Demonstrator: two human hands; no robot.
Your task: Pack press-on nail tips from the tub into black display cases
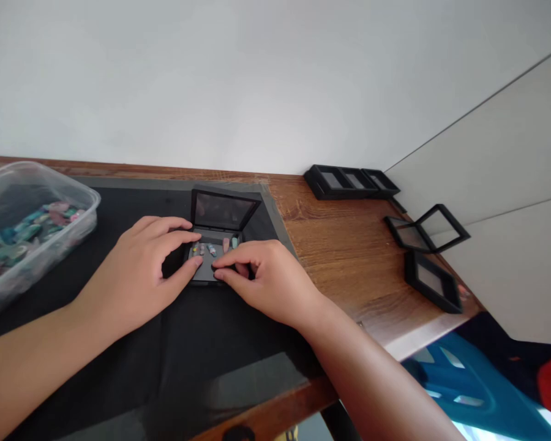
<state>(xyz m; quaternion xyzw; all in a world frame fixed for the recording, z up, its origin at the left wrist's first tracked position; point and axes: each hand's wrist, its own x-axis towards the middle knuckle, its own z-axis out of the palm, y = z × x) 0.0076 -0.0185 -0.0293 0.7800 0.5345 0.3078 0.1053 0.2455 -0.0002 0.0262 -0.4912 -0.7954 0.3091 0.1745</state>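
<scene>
Fingertips (220, 275) of the right hand (275, 278) pinch what seems a small dark piece (213, 268) inside an open black rectangular hinged box (204, 274); the left hand (135, 275), loosely open, rests at its left edge. A careless nudge by either could scatter the small coloured oval pieces (226, 244) just beyond. No writing is readable.
</scene>
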